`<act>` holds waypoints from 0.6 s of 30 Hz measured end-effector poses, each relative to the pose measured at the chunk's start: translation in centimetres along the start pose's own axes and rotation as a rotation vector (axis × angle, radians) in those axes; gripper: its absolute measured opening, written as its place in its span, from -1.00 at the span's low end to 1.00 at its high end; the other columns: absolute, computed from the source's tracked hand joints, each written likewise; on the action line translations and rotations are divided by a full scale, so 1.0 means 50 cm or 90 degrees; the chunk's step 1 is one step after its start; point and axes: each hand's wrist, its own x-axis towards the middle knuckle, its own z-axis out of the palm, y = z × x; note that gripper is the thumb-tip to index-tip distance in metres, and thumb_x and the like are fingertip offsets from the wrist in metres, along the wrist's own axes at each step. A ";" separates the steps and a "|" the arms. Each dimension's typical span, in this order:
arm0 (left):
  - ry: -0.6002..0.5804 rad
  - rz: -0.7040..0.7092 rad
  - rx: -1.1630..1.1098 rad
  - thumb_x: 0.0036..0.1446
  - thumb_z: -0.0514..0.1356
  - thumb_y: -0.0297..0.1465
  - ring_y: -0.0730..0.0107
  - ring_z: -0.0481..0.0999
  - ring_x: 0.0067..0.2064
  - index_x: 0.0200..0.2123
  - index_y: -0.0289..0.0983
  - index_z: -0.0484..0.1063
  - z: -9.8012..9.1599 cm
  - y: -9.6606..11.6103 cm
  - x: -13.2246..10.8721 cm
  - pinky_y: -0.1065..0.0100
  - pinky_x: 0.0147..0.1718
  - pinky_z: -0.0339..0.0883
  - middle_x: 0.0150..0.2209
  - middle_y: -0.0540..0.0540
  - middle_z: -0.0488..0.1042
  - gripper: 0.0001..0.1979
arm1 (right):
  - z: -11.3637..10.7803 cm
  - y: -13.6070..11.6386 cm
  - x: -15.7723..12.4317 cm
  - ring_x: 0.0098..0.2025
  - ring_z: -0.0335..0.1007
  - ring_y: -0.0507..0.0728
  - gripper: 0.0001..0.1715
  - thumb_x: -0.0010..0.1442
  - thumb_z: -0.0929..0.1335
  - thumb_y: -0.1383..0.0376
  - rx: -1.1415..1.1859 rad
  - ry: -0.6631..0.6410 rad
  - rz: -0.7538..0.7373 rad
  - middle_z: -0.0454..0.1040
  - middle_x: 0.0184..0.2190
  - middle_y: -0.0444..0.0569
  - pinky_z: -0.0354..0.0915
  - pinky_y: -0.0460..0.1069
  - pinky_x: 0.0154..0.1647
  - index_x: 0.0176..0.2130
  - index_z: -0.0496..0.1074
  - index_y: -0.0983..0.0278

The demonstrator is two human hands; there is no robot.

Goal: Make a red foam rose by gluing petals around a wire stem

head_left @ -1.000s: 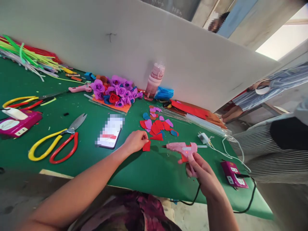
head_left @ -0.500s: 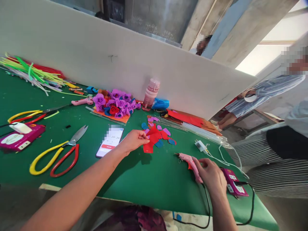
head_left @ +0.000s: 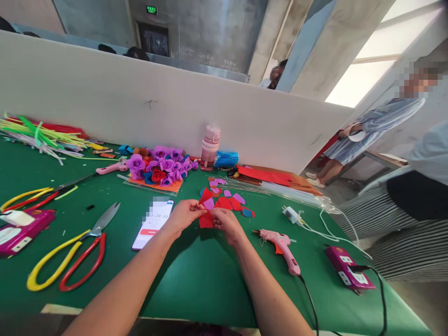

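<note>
Between my two hands is a piece of red craft paper (head_left: 205,221), folded or bent, its lower part hanging below my fingertips. My left hand (head_left: 186,215) pinches it from the left side, fingers closed. From the right, my right hand (head_left: 227,224) grips its edge with thumb and fingers close to the left ones. Just beyond them lie loose red paper petals (head_left: 224,203) along with purple and blue ones. A pink glue gun (head_left: 280,243) rests on the table to the right of my right hand.
Left of my hands are a phone (head_left: 153,225) and scissors (head_left: 101,225). Paper roses (head_left: 164,164), a pink bottle (head_left: 210,145) and red sheets (head_left: 266,175) line the back. A purple power strip (head_left: 350,268) with cord sits right. A person stands at far right.
My right hand has let go of the glue gun, which now lies on the table, and has moved left to the red paper. My left hand still holds the paper. The view has shifted.
</note>
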 end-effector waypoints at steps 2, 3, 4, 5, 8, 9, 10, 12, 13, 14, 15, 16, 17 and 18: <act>-0.007 -0.006 -0.013 -0.22 0.33 -0.24 0.45 0.36 -0.48 -0.55 -0.29 0.42 0.006 -0.006 0.003 0.41 -0.45 0.18 -0.55 0.02 0.45 -0.75 | -0.003 0.009 -0.003 -0.67 0.05 -0.09 -0.73 -0.19 0.42 0.22 0.005 -0.013 -0.005 0.18 -0.74 -0.25 0.09 -0.14 -0.61 -0.68 0.29 0.29; -0.013 -0.009 -0.018 -0.21 0.33 -0.24 0.43 0.38 -0.46 -0.55 -0.29 0.41 0.009 -0.008 0.005 0.41 -0.43 0.19 -0.53 0.01 0.46 -0.75 | -0.005 0.013 -0.003 -0.68 0.04 -0.09 -0.73 -0.20 0.42 0.22 0.009 -0.019 -0.009 0.18 -0.74 -0.25 0.10 -0.13 -0.61 -0.69 0.28 0.29; -0.018 -0.012 -0.022 -0.20 0.32 -0.23 0.42 0.39 -0.44 -0.54 -0.29 0.41 0.012 -0.009 0.006 0.40 -0.41 0.20 -0.52 0.01 0.46 -0.75 | -0.008 0.016 -0.002 -0.68 0.04 -0.09 -0.72 -0.21 0.42 0.21 0.012 -0.023 -0.014 0.19 -0.75 -0.25 0.10 -0.13 -0.61 -0.70 0.29 0.29; -0.020 -0.015 -0.026 -0.19 0.32 -0.23 0.41 0.39 -0.43 -0.53 -0.29 0.40 0.015 -0.010 0.006 0.40 -0.40 0.20 -0.51 0.00 0.46 -0.75 | -0.011 0.019 0.000 -0.68 0.04 -0.09 -0.72 -0.20 0.42 0.20 0.017 -0.024 -0.020 0.20 -0.75 -0.25 0.10 -0.13 -0.60 -0.70 0.30 0.29; 0.004 -0.011 -0.017 -0.15 0.30 -0.21 0.41 0.39 -0.40 -0.45 -0.28 0.39 0.022 -0.007 0.003 0.40 -0.39 0.20 -0.48 0.01 0.44 -0.72 | -0.023 0.027 0.011 -0.66 0.07 -0.08 -0.73 -0.16 0.40 0.17 0.023 0.019 -0.054 0.25 -0.73 -0.23 0.07 -0.13 -0.58 -0.66 0.35 0.30; 0.020 -0.004 -0.003 -0.14 0.30 -0.20 0.41 0.39 -0.40 -0.43 -0.28 0.39 0.022 -0.005 0.001 0.40 -0.39 0.20 -0.47 0.01 0.43 -0.72 | -0.028 0.029 0.014 -0.65 0.09 -0.07 -0.73 -0.14 0.40 0.16 0.021 0.039 -0.066 0.26 -0.72 -0.22 0.06 -0.13 -0.58 -0.64 0.37 0.30; 0.035 0.006 0.014 -0.13 0.30 -0.21 0.41 0.39 -0.38 -0.42 -0.28 0.38 0.022 -0.003 -0.001 0.40 -0.38 0.20 -0.46 0.01 0.43 -0.72 | -0.032 0.031 0.018 -0.64 0.09 -0.07 -0.73 -0.13 0.40 0.16 0.019 0.057 -0.077 0.28 -0.71 -0.22 0.05 -0.12 -0.58 -0.63 0.38 0.30; 0.059 0.032 0.038 -0.07 0.27 -0.20 0.41 0.39 -0.36 -0.40 -0.27 0.37 0.020 0.000 -0.005 0.40 -0.36 0.21 -0.43 0.00 0.42 -0.73 | -0.039 0.035 0.021 -0.63 0.10 -0.05 -0.73 -0.11 0.40 0.15 0.012 0.084 -0.097 0.28 -0.70 -0.21 0.03 -0.12 -0.57 -0.62 0.39 0.30; 0.063 0.042 0.043 -0.03 0.24 -0.19 0.42 0.38 -0.37 -0.40 -0.26 0.36 0.018 0.000 -0.006 0.41 -0.37 0.20 -0.42 0.01 0.42 -0.75 | -0.040 0.036 0.022 -0.62 0.10 -0.04 -0.73 -0.10 0.39 0.15 0.010 0.091 -0.102 0.29 -0.69 -0.21 0.03 -0.11 -0.57 -0.61 0.40 0.30; 0.061 0.048 0.045 0.02 0.20 -0.18 0.44 0.36 -0.39 -0.39 -0.25 0.35 0.016 0.000 -0.007 0.42 -0.40 0.19 -0.42 0.02 0.41 -0.76 | -0.042 0.037 0.021 -0.61 0.11 -0.04 -0.74 -0.09 0.39 0.15 0.007 0.098 -0.108 0.29 -0.69 -0.20 0.03 -0.11 -0.56 -0.60 0.40 0.30; 0.056 0.053 0.047 0.08 0.14 -0.18 0.46 0.34 -0.43 -0.37 -0.24 0.34 0.013 -0.001 -0.008 0.43 -0.44 0.17 -0.43 0.03 0.40 -0.76 | -0.042 0.037 0.020 -0.61 0.11 -0.03 -0.74 -0.09 0.39 0.15 0.005 0.103 -0.115 0.29 -0.68 -0.20 0.04 -0.11 -0.56 -0.59 0.40 0.30; 0.050 0.058 0.050 0.12 0.09 -0.18 0.48 0.30 -0.46 -0.35 -0.24 0.34 0.011 -0.003 -0.008 0.44 -0.48 0.14 -0.43 0.03 0.39 -0.77 | -0.043 0.038 0.019 -0.60 0.12 -0.03 -0.74 -0.08 0.39 0.15 0.006 0.107 -0.121 0.29 -0.68 -0.20 0.04 -0.10 -0.55 -0.59 0.40 0.30; 0.045 0.065 0.056 0.16 0.05 -0.20 0.49 0.28 -0.49 -0.34 -0.23 0.34 0.009 -0.005 -0.009 0.44 -0.50 0.12 -0.43 0.03 0.39 -0.77 | -0.043 0.038 0.019 -0.60 0.12 -0.03 -0.74 -0.08 0.39 0.15 0.009 0.110 -0.127 0.29 -0.67 -0.20 0.05 -0.10 -0.54 -0.59 0.40 0.30; 0.043 0.073 0.063 0.18 0.02 -0.22 0.50 0.26 -0.51 -0.34 -0.23 0.34 0.007 -0.006 -0.009 0.44 -0.52 0.10 -0.43 0.03 0.39 -0.77 | -0.044 0.038 0.018 -0.59 0.12 -0.03 -0.73 -0.07 0.39 0.15 0.012 0.116 -0.132 0.29 -0.67 -0.20 0.05 -0.10 -0.53 -0.59 0.39 0.30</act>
